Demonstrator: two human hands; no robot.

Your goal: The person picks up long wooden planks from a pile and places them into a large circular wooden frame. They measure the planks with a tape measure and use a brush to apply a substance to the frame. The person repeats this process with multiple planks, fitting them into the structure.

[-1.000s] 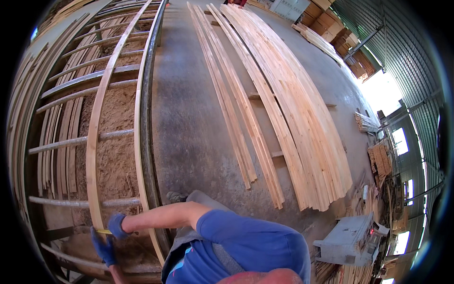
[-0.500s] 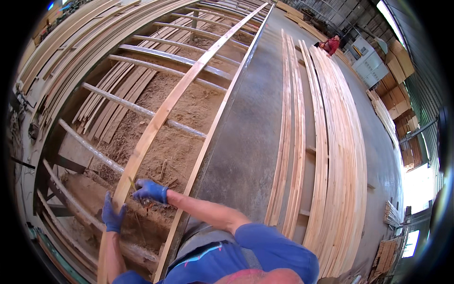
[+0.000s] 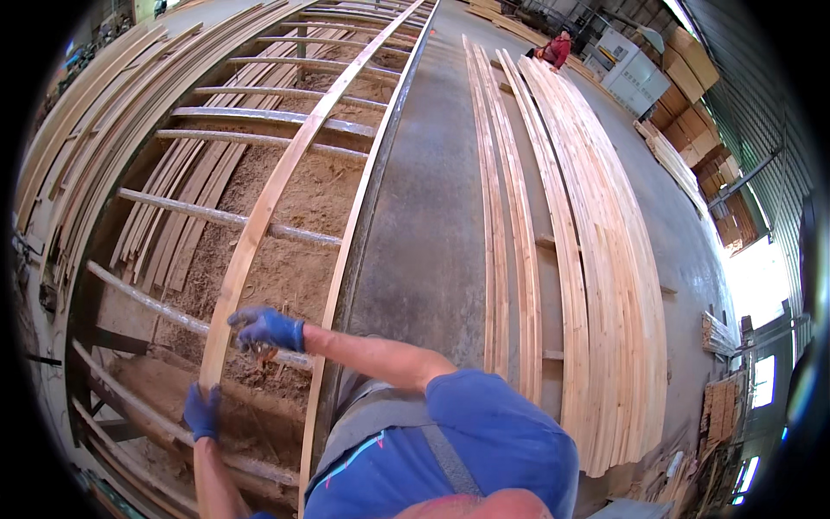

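A long pale wooden board (image 3: 259,216) lies lengthwise over the metal rollers of a long frame. Its near end is at my left hand (image 3: 203,413), in a blue glove, whose fingers and thumb close around that end. Farther along, my right hand (image 3: 266,329), also blue-gloved, is held at the board's right edge with its fingers bent inward. What those fingers hold, if anything, is too small to make out. Beneath the rollers (image 3: 181,208) lie sawdust and wood scraps (image 3: 290,186).
The frame's long right rail (image 3: 363,186) runs beside my body. On the floor to the right, long planks (image 3: 596,259) lie side by side on crosspieces. More boards (image 3: 95,147) lie along the left. A person in red (image 3: 558,50) is at the planks' far end, near a white cabinet (image 3: 631,78).
The board has slid away from me, so its near end now shows at my left hand. My right hand stays at its edge; the view has turned somewhat to the right.
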